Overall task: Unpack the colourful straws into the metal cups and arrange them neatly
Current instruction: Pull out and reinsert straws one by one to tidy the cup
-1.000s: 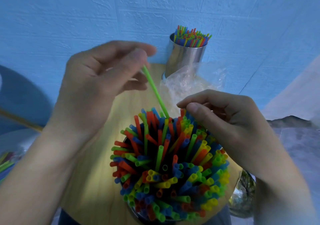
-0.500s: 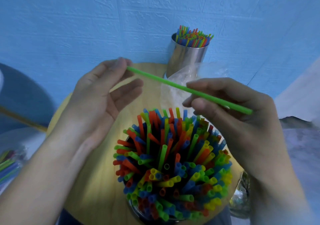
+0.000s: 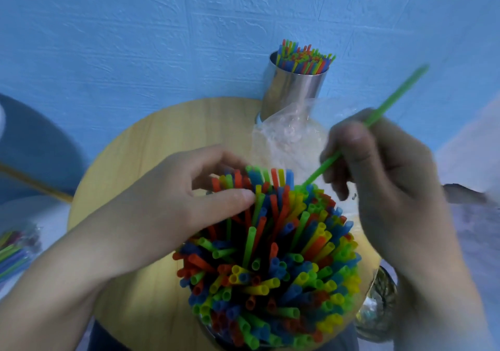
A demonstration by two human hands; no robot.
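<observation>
A green straw point(image 3: 322, 168) is pinched in the right hand point(image 3: 378, 182), its tip at the packed straws point(image 3: 270, 264), a cluster seemingly gripped by the left hand point(image 3: 162, 210). Forced entry could buckle it.

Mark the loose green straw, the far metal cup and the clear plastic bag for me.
green straw point(image 3: 392, 99): head view, on its free upper shaft.
metal cup point(image 3: 292, 93): head view, on its shiny side wall.
plastic bag point(image 3: 284, 145): head view, on its crumpled middle.
</observation>
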